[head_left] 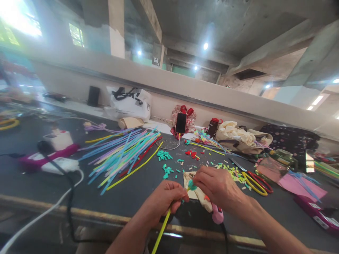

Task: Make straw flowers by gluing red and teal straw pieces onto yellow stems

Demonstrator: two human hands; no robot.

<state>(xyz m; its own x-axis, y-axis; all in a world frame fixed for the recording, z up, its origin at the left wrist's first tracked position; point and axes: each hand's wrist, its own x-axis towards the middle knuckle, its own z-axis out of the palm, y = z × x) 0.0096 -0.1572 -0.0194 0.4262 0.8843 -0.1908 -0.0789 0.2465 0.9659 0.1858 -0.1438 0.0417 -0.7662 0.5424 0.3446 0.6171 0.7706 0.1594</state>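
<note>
A yellow-green stem (162,229) runs up through the closed fingers of my left hand (169,195), above the table's front edge. At its upper end is a small teal piece (191,185), which the bent fingers of my right hand (214,181) pinch from the right. Beneath my hands lies a cream cloth (194,194), with a pink-handled tool (217,215) beside it. Small teal pieces (164,155) and red pieces (192,154) are scattered behind my hands, and yellow pieces (233,173) lie to the right.
Many coloured stems (127,155) are spread at the left, near a power strip (50,158). Red-and-yellow-handled scissors (255,180) lie at the right by a glass jar (283,158). A phone (181,122) stands at the back, beside a white bag (132,106) and a dark bottle (213,127).
</note>
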